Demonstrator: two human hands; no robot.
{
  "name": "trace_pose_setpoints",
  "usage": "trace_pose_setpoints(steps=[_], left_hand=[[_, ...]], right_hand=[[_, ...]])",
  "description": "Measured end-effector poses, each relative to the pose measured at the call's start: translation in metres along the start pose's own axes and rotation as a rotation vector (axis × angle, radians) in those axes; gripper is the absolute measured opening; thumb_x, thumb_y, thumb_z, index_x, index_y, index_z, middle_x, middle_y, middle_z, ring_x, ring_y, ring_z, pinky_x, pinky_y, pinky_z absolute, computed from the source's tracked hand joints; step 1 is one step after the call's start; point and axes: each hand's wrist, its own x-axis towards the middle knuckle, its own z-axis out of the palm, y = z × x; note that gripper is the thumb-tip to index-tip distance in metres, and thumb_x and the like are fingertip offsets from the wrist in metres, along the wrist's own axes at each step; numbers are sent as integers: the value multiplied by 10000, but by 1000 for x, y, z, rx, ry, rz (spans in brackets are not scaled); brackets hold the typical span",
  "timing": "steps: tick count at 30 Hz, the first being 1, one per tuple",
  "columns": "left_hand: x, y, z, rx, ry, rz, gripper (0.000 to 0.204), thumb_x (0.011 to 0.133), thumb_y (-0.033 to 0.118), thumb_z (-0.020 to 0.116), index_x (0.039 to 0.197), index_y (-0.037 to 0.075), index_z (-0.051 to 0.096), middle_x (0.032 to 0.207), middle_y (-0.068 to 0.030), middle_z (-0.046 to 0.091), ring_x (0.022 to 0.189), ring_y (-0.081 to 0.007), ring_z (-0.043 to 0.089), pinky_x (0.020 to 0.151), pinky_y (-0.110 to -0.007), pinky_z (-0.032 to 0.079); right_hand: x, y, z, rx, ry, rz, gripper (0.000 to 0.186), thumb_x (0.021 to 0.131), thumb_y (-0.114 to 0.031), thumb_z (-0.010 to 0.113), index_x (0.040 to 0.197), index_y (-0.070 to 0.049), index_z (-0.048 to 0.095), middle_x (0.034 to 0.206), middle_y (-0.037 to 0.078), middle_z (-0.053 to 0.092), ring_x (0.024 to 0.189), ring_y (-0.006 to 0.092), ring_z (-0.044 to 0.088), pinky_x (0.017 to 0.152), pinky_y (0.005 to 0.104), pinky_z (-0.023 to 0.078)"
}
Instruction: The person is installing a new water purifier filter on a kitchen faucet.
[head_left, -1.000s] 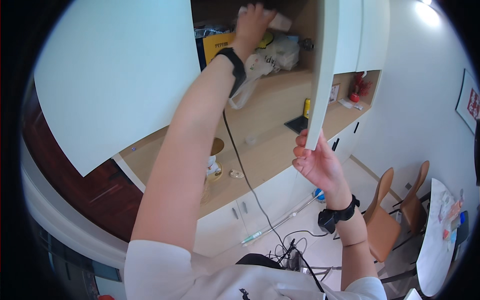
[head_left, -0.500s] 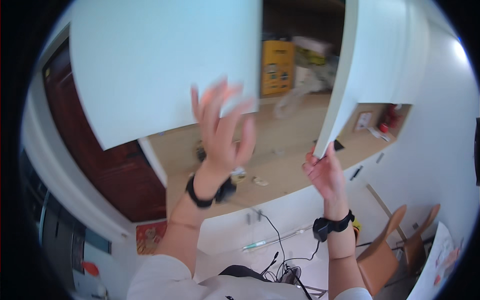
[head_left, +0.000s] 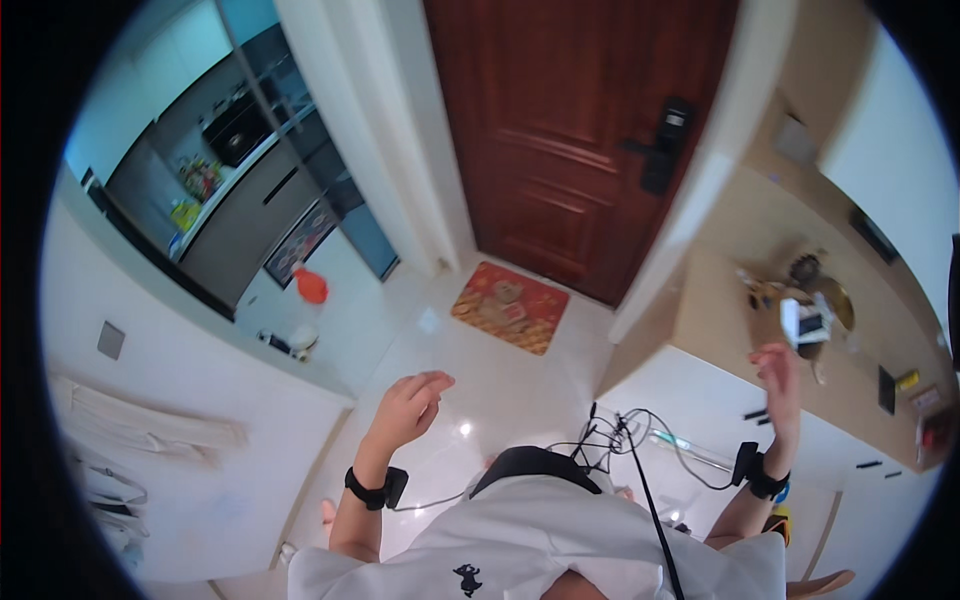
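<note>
My left hand (head_left: 408, 408) hangs in the air over the pale floor, fingers loosely bent and nothing in them. Off to the right, my right hand (head_left: 781, 392) is raised beside the front edge of the wooden counter (head_left: 715, 310), its fingers slightly curled and apart, without a grip on anything. On that counter, beyond the right fingertips, lie a white packet with a dark patch (head_left: 805, 322), a round gold dish (head_left: 838, 305) and a small dark ornament (head_left: 805, 267). Each wrist wears a black band with a small box.
A dark red door (head_left: 570, 130) with a black handle lock (head_left: 665, 145) stands ahead. Before it lies a red patterned doormat (head_left: 510, 308). Loose black cables (head_left: 625, 435) hang in front of my body. At the left, a sliding glass door frame (head_left: 290, 130) borders a kitchen.
My view has swung left from the upper cabinet to the door. The right hand has let go of the cabinet door's edge. My left hand has lowered.
</note>
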Motion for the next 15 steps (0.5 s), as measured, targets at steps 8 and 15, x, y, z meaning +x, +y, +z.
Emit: trace_pose_setpoints(steps=[8, 15], left_hand=[[-48, -185, -109, 325, -387, -326, 489, 796, 226, 595, 1258, 197, 437, 1272, -100, 433, 1257, -324, 310, 1010, -507, 263], [-85, -356, -220, 454, 95, -663, 484, 791, 187, 594, 1250, 154, 446, 1260, -127, 440, 1223, -349, 339, 998, -472, 272]], right_hand=[[106, -68, 217, 487, -917, 309, 484, 903, -259, 500, 1312, -66, 329, 1170, 112, 536, 1058, 173, 503, 896, 316, 391], [258, -25, 388, -215, -468, 381, 410, 877, -340, 541, 1190, -84, 476, 925, -4, 536, 809, 66, 489, 658, 219, 396]])
